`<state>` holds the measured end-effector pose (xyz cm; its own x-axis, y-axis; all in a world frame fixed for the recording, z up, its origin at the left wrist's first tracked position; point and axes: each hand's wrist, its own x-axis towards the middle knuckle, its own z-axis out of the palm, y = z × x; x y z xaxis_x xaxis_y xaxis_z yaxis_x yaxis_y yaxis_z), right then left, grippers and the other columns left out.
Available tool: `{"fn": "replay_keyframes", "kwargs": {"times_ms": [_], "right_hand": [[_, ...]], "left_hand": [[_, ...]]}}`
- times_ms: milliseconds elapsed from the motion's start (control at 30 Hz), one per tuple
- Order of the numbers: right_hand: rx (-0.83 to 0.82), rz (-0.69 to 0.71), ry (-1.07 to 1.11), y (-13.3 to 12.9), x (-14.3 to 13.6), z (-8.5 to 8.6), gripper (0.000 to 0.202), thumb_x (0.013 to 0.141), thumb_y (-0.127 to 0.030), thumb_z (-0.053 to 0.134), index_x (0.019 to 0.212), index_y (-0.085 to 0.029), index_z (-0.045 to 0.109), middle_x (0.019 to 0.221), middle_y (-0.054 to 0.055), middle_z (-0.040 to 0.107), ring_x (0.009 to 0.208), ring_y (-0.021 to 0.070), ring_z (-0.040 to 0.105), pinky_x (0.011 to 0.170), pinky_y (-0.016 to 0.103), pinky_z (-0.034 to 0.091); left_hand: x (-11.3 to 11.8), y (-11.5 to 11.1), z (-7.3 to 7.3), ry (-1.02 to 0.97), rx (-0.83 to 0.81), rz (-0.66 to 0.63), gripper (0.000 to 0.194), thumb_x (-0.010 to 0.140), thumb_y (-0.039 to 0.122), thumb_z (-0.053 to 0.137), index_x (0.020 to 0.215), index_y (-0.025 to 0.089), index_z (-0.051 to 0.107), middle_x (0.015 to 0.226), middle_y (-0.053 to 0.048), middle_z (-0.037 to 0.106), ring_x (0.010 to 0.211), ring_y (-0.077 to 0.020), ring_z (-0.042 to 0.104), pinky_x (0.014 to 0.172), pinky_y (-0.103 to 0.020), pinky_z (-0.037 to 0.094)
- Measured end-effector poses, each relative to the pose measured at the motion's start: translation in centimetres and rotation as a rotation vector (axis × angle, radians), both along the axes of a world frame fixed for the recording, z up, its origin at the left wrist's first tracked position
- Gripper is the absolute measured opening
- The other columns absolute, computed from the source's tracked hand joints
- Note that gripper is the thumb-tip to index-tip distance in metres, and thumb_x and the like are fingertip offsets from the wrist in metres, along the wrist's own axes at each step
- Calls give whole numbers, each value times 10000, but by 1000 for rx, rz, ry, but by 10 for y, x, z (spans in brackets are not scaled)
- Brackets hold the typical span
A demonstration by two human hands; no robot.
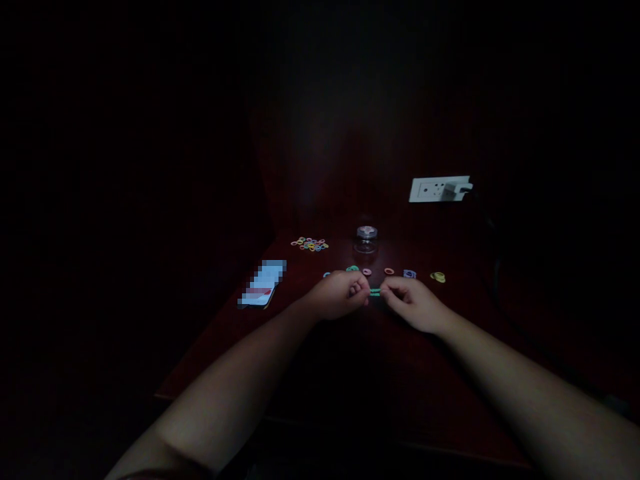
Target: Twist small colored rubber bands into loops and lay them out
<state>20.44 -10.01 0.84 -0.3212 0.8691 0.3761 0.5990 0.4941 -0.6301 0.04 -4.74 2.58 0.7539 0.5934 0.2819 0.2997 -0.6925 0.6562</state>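
Note:
Between my two hands a green hair tie (375,292) is stretched into two short parallel strands. My left hand (344,293) is closed on its left end, and my right hand (413,301) pinches the right end. Just beyond the hands lies a row of small bands sorted by colour: a blue band (327,275) partly behind my left hand, green bands (353,269), a pink band (367,272), an orange band (389,271), purple bands (409,274) and yellow bands (438,277). My fingers hide part of the green hair tie.
A mixed pile of coloured bands (311,245) lies at the back left. Behind the row stands a clear lidded jar (367,240). A lit phone (263,285) rests near the left edge of the dark red table (215,360). A wall socket (440,189) holds a plug with a cable.

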Motion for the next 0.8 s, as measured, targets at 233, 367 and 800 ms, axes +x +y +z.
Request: {"fn": "replay_keyframes", "kwargs": {"times_ms": [233,367,800], "right_hand": [[93,-28,-12,2,8,2,206,842,-240,461,643,-189,443,576,-36,375,551,116,377,551,249,337],[43,3,-33,-1,3,3,208,857,-267,449,667,-185,472,591,-29,401,550,117,381,523,243,326],[12,61,-38,-3,2,5,272,884,-316,439,647,-186,471,593,-19,437,547,116,409,509,233,350]], "left_hand": [[-2,0,2,90,-52,-5,86,821,212,511,820,143,563,711,-17,671,572,-78,545,502,-166,380],[-1,-2,1,83,-45,-12,78,818,200,521,842,147,573,712,-8,667,599,-83,556,524,-171,394],[0,-4,5,58,78,-55,119,834,243,559,824,134,606,761,-29,662,667,-94,580,599,-184,422]]}}
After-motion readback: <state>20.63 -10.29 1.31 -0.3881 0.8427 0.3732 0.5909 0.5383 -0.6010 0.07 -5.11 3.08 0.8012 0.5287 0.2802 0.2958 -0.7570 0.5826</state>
